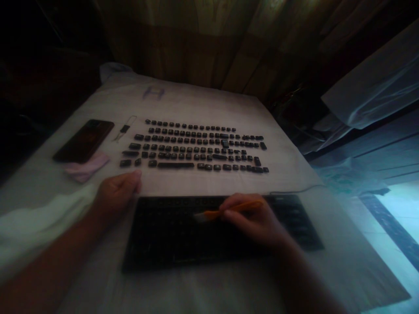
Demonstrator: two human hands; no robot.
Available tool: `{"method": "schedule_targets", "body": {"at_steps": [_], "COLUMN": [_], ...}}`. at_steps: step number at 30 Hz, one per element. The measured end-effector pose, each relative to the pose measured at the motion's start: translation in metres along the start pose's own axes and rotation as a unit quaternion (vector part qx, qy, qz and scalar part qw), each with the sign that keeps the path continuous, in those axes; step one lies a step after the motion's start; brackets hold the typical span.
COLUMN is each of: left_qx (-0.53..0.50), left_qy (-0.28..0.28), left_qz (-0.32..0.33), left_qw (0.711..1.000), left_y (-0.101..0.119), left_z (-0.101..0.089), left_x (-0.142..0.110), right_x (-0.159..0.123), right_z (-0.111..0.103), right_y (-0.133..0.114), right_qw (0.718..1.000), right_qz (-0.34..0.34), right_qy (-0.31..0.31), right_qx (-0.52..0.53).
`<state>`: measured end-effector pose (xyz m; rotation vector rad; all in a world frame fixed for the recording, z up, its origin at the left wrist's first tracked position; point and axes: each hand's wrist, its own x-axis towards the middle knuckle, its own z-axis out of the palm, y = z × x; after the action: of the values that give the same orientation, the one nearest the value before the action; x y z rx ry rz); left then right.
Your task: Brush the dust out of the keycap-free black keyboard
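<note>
A black keyboard base [157, 244] lies flat in front of me, its keycaps off at least over much of it; dimness and blur hide its details. My right hand [250, 218] is closed around a small brush [214, 214] with an orange handle and pale bristles. The bristles point left, over the upper middle of the keyboard base. My left hand [119, 192] is curled shut beside the base's far left corner, its palm hidden. Beyond the base, loose black keycaps [176, 165] lie in several rows on the white cloth.
To the left, a dark phone [83, 140] rests partly over a pink cloth [87, 168]. Next to it lies a wire tool [125, 128] with a black middle. A whitish cloth [42, 218] is by my left arm. The keyboard's cable [297, 190] runs right across the white-covered table [203, 98].
</note>
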<state>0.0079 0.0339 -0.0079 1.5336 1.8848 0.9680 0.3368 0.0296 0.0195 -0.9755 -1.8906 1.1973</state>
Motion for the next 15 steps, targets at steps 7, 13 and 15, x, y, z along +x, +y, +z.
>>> {"method": "schedule_targets", "body": {"at_steps": [7,13,15], "left_qx": [-0.003,0.001,0.001], "left_qy": [0.007,0.004,0.004], "left_qz": [0.009,0.002,0.001], "left_qw": [1.000,1.000,1.000], "left_y": [0.0001,0.0003,0.0011], "left_z": [-0.0011,-0.0012,-0.0008], "left_x": [-0.0002,-0.0014,-0.0017], "right_x": [0.0006,0.0000,-0.0012], "right_z": [-0.0009,0.0015,0.0033], "right_y": [-0.0030,-0.0011,0.0008], "right_qw": [0.999,0.999,0.999], "right_qz": [-0.015,-0.018,-0.023], "right_qy": [-0.002,-0.008,-0.003], "right_qx": [-0.040,-0.039,-0.032]}}
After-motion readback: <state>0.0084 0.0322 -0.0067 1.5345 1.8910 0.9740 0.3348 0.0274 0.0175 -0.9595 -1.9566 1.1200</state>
